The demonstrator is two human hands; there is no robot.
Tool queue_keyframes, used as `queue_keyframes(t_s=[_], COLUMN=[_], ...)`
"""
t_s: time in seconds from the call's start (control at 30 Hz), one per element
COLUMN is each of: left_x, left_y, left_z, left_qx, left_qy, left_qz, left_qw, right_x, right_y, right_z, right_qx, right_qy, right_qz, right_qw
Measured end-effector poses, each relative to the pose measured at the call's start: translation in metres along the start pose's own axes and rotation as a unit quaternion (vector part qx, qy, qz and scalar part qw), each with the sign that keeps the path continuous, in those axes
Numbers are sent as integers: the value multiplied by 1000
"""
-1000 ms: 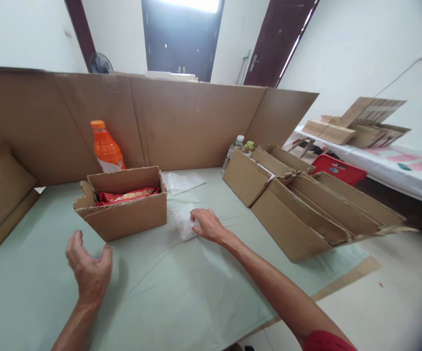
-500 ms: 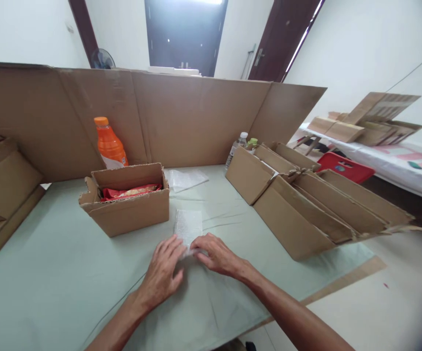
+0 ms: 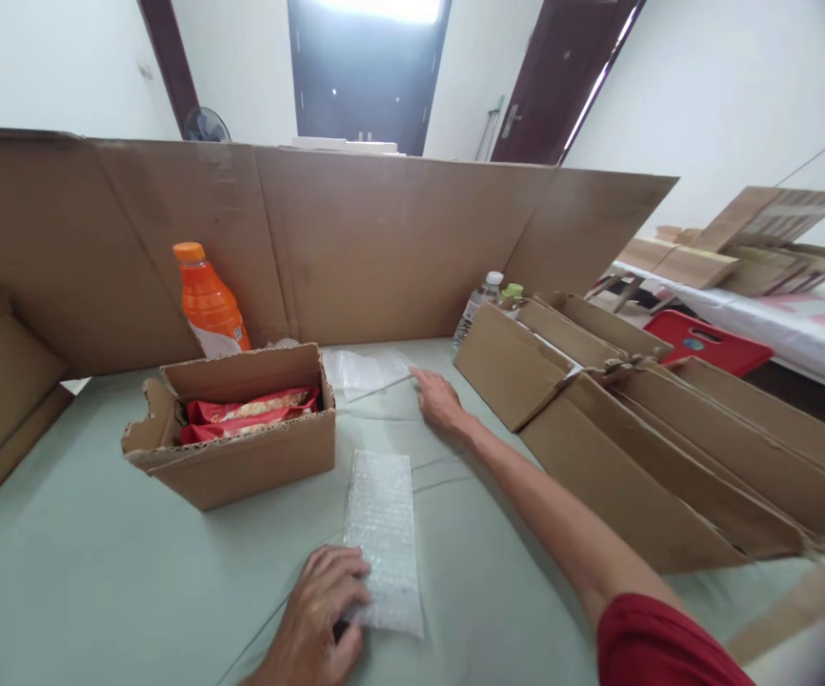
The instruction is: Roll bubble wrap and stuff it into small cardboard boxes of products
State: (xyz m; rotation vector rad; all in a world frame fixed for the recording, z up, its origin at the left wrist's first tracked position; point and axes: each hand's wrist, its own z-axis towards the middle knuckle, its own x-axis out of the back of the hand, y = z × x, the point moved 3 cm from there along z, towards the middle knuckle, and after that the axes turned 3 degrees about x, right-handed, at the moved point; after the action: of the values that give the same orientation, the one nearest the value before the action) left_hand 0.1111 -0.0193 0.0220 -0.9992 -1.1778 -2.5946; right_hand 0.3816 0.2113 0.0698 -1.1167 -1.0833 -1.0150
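Green-covered table point(image 3: 98, 572), cardboard wall point(image 3: 384, 238) behind. Left hand point(image 3: 316, 619) unclenched, fingers pressing near end of bubble wrap point(image 3: 382, 519). Right hand point(image 3: 439, 400) flat, fingertips touching plastic sheet point(image 3: 366, 370) near wall. Box point(image 3: 241, 467) with red packets point(image 3: 241, 414) just left of wrap; orange bottle point(image 3: 209, 300) behind it.

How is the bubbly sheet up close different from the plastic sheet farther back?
The near bubble sheet lies flat, a white strip; the far plastic sheet looks clearer and wrinkled. The left hand presses the near bubble sheet's corner; the right hand has its fingertips at the far plastic sheet's edge. The near bubble sheet lies before the cardboard box's front, the far plastic sheet by its back corner. Both rest on the green table.
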Motion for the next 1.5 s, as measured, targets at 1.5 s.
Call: queue_keyframes(t_s=[1.5], left_x=[10], left_y=[68], left_z=[-64], left_qx=[28], left_qy=[-5], left_qz=[-115], left_qw=[993], right_x=[17], right_y=[-76], right_z=[-203], right_qx=[83], right_qy=[-80], right_qz=[204], right_qw=[972])
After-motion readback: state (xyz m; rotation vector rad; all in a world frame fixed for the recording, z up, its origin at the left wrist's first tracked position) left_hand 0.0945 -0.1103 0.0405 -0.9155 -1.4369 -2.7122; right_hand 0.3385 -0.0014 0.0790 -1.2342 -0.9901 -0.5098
